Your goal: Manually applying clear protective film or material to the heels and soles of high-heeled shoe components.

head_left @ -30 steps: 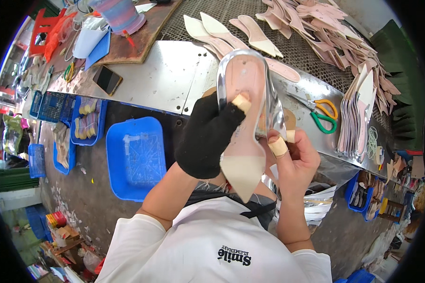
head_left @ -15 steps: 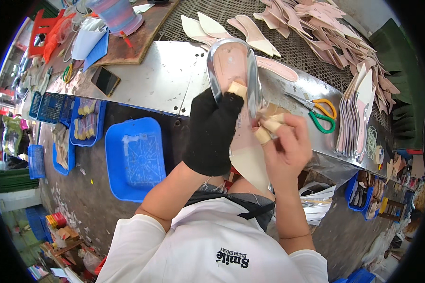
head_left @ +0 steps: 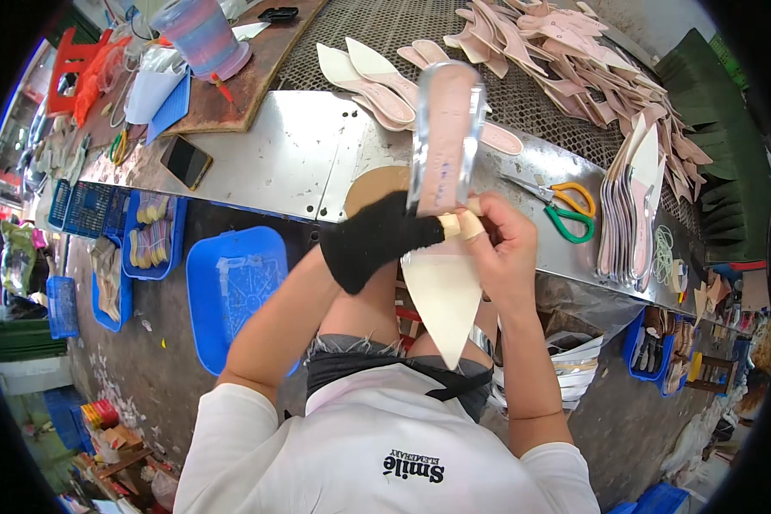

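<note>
A pink-and-cream insole (head_left: 446, 141) spans the near edge of the metal table (head_left: 287, 158), its pointed end over the lap. The gloved left hand (head_left: 373, 242) is clamped on its middle, thumb uppermost, while the right hand (head_left: 504, 248) pinches the opposite edge, the thumbs close together. Scissors (head_left: 550, 195) lie to the right, near an insole stack (head_left: 630, 206)

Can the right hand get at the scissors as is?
Probably yes: the scissors lie just past the right hand, nothing visible between, though it's occupied gripping the pointed insole.
</note>
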The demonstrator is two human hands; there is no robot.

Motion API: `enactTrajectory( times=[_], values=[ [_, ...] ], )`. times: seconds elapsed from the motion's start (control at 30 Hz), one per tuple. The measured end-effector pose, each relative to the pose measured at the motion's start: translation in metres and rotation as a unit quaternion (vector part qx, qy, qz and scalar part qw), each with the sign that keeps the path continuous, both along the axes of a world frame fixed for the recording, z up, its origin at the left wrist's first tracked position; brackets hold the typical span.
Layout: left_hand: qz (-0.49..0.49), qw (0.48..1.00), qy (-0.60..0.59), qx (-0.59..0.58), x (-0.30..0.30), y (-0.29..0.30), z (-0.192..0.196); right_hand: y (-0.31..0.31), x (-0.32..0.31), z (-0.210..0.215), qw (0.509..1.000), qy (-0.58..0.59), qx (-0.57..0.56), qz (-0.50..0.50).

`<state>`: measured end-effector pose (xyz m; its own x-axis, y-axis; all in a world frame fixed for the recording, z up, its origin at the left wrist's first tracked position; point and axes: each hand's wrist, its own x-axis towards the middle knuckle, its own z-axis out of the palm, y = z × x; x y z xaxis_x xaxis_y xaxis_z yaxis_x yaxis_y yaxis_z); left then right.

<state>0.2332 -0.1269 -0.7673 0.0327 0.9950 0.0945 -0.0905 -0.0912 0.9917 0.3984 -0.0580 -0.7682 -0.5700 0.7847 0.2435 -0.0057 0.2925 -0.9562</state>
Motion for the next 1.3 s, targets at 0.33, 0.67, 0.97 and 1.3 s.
enactTrajectory(
  times=[0.33,0.67,0.97,1.3],
  values=[
    [0.032,0.964,-0.244,-0.096,-0.002,-0.012,0.007,0.015,0.032,0.031,0.991,-0.015,-0.078,0.112],
    [0.151,0.951,-0.247,-0.109,0.013,-0.016,0.007,-0.014,0.045,0.027,0.998,-0.049,-0.045,0.004],
    [0.008,0.879,-0.459,-0.134,0.011,-0.012,-0.036,0.082,0.063,-0.003,0.984,-0.002,-0.173,0.039],
    [-0.149,0.749,-0.646,0.001,0.031,-0.012,0.005,0.138,0.128,-0.053,0.818,-0.426,0.363,-0.134]
  ],
)
